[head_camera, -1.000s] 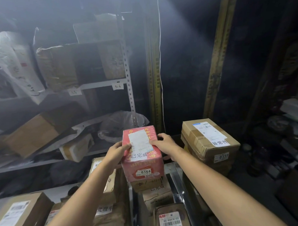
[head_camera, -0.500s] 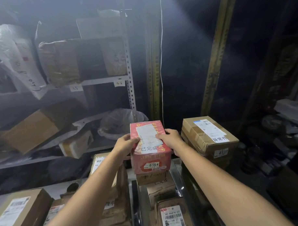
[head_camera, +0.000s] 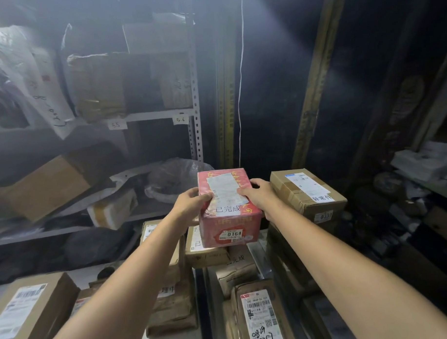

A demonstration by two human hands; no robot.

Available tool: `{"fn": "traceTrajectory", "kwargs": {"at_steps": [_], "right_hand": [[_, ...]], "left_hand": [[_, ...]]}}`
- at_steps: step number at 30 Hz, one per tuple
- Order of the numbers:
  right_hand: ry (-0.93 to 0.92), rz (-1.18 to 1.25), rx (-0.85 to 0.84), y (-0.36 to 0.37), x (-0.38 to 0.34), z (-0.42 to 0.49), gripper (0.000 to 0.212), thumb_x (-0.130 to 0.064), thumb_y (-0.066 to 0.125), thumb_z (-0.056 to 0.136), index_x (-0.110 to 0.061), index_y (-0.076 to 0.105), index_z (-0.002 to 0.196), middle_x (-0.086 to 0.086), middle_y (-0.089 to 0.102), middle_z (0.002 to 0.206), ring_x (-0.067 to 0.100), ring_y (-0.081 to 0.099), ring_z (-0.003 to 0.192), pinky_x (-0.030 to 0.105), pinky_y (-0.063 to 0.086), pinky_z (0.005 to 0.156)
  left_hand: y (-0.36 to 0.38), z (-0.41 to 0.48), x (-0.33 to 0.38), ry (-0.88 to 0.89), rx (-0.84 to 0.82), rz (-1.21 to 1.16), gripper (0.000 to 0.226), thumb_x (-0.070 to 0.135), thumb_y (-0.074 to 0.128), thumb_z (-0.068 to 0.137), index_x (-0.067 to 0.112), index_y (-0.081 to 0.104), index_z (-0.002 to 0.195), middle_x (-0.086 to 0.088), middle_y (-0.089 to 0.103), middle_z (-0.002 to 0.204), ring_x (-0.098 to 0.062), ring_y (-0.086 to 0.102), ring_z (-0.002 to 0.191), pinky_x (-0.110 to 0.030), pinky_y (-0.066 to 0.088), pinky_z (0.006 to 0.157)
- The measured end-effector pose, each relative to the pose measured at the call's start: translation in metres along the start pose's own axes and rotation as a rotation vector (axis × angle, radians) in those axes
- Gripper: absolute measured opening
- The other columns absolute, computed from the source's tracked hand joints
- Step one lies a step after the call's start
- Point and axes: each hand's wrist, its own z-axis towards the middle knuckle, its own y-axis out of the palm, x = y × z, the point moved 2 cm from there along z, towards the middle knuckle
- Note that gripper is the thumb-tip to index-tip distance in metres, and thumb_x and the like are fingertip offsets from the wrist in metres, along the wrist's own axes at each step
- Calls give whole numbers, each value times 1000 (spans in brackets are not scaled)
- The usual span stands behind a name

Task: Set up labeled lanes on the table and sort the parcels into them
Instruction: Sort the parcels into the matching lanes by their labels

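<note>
The room is a dim storeroom with a dark wall ahead and metal shelving (head_camera: 196, 99) on the left. The shelving carries cardboard boxes and plastic-wrapped bags, and paper tags reading 5.5 (head_camera: 117, 125) and 5.6 (head_camera: 180, 119) are stuck to one shelf edge.

Brown parcels are stacked in rows on the pale tabletop (head_camera: 81, 274) below. The red parcel (head_camera: 229, 212) sits at the middle of the view, over the far end of the centre row and above a brown parcel (head_camera: 207, 256). Whether it touches that parcel cannot be told. On its top are a white shipping label and a strip printed 已完成, and a sticker on its near face reads 0164.

The left hand (head_camera: 190, 203) grips the parcel's left side, with the thumb laid on top at the label's edge. The right hand (head_camera: 260, 196) grips the right side in the same way, its fingers curled down the far flank.

Just beside the right hand stands a taped cardboard box (head_camera: 307, 191) marked 异常件 and numbered 0337. Nearer the camera lie a labelled parcel with handwritten digits (head_camera: 258, 317) and, at lower left, a larger box (head_camera: 32, 310).
</note>
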Motion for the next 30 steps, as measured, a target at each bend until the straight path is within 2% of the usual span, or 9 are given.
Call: {"fn": "traceTrajectory", "kwargs": {"at_steps": [2, 5, 10, 14, 17, 21, 23, 26, 30], "right_hand": [[2, 22, -2, -4, -2, -7, 58, -22, 71, 93, -18, 46, 145, 8, 65, 125, 22, 70, 98, 36, 61, 77], [-10, 31, -16, -12, -4, -18, 56, -21, 70, 94, -17, 45, 145, 8, 66, 123, 21, 71, 94, 30, 58, 66], [-19, 52, -48, -30, 2, -38, 57, -22, 70, 94, -17, 45, 145, 8, 66, 124, 21, 70, 94, 30, 58, 67], [-34, 39, -88, -48, 18, -57, 58, -22, 71, 93, -16, 46, 145, 9, 65, 125, 19, 69, 91, 27, 54, 63], [-38, 15, -111, -57, 31, -71, 62, -24, 72, 91, -15, 45, 146, 9, 62, 131, 20, 65, 98, 26, 49, 63], [-35, -20, -143, -62, 52, -91, 64, -26, 74, 88, -16, 47, 145, 9, 58, 136, 24, 63, 111, 30, 51, 75], [-26, -26, -161, -62, 65, -102, 64, -25, 75, 88, -15, 47, 145, 9, 58, 135, 24, 63, 110, 29, 50, 75], [-15, -28, -168, -62, 81, -118, 58, -22, 74, 89, -12, 50, 141, 10, 60, 131, 21, 61, 102, 28, 49, 69], [50, -22, -171, -61, 100, -132, 58, -19, 74, 89, -12, 47, 141, 11, 61, 130, 23, 63, 103, 37, 56, 85]], "left_hand": [[0, -6, 2, 11, -5, 8, 34, 33, 61, 98, 24, 56, 131, 0, 73, 108, -14, 68, 94, -31, 44, 58], [3, -17, 5, 23, -4, 19, 29, 33, 62, 98, 27, 56, 126, 1, 73, 107, -14, 67, 94, -31, 44, 57], [16, -44, 5, 30, 22, 25, 21, 33, 62, 98, 30, 56, 118, 0, 72, 109, -21, 66, 103, -40, 49, 73], [37, -73, -3, 28, 87, 34, 20, 33, 61, 98, 29, 57, 117, 0, 72, 107, -20, 66, 100, -43, 52, 79], [49, -93, -18, 26, 139, 61, 29, 34, 65, 95, 24, 62, 123, 3, 72, 107, -17, 67, 96, -38, 56, 78], [61, -122, -37, -8, 168, 50, 35, 33, 65, 95, 26, 59, 129, 4, 71, 105, -14, 66, 93, -36, 56, 75], [65, -135, -49, -43, 183, 24, 34, 31, 66, 94, 27, 59, 127, 3, 70, 102, -15, 65, 91, -37, 54, 76], [70, -147, -67, -72, 171, -1, 47, 28, 69, 93, 20, 55, 137, 1, 69, 104, -16, 66, 92, -40, 55, 82], [77, -158, -83, -76, 147, 12, 39, 24, 67, 95, 17, 60, 132, 3, 72, 98, -12, 68, 83, -29, 53, 64]]}}
